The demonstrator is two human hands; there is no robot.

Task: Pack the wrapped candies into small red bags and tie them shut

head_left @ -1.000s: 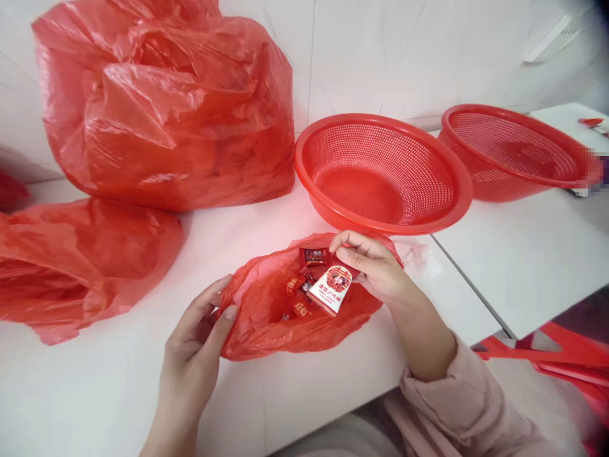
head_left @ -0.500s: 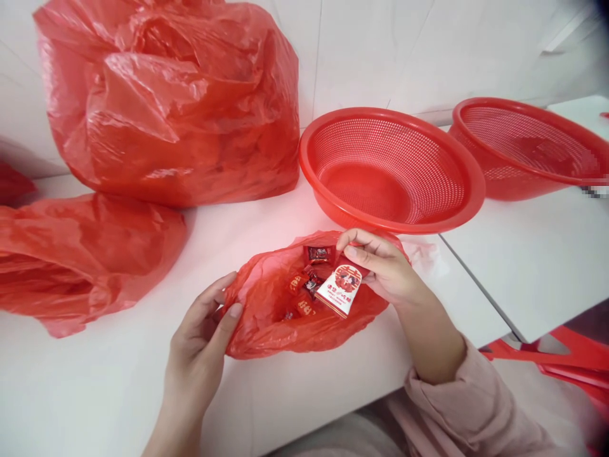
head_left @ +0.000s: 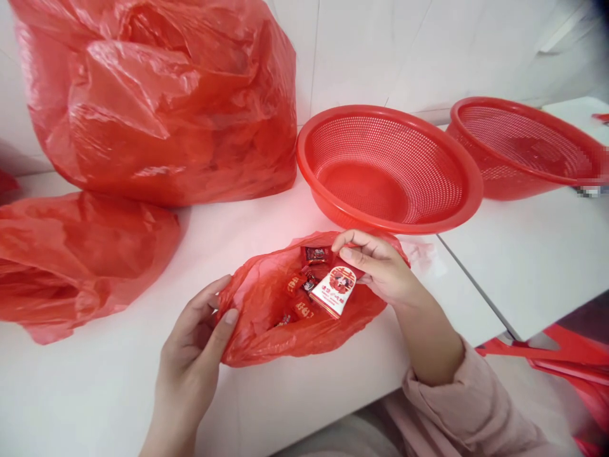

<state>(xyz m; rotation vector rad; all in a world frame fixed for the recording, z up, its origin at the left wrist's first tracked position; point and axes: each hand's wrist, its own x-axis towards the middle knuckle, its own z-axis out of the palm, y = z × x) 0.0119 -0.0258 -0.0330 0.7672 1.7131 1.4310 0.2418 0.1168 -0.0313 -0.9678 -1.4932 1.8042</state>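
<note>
- the left hand (head_left: 195, 349) pinches the bag (head_left: 304, 344) at its edge, between thumb and fingers; if the thin plastic slips, its mouth may close.
- the right hand (head_left: 378, 270) pinches the box (head_left: 335, 289), tilted over the bag's mouth; a weak hold could drop it.
- candies (head_left: 315, 255) lie loose inside the bag, so tipping might spill them.
- the basket (head_left: 469, 190) stands just behind; a pushed bag could bump it.

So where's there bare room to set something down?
Left of the left hand, in front of the slumped bag; right of the table seam, in front of the right basket. Crowded: around the candy bag and along the wall.
</note>
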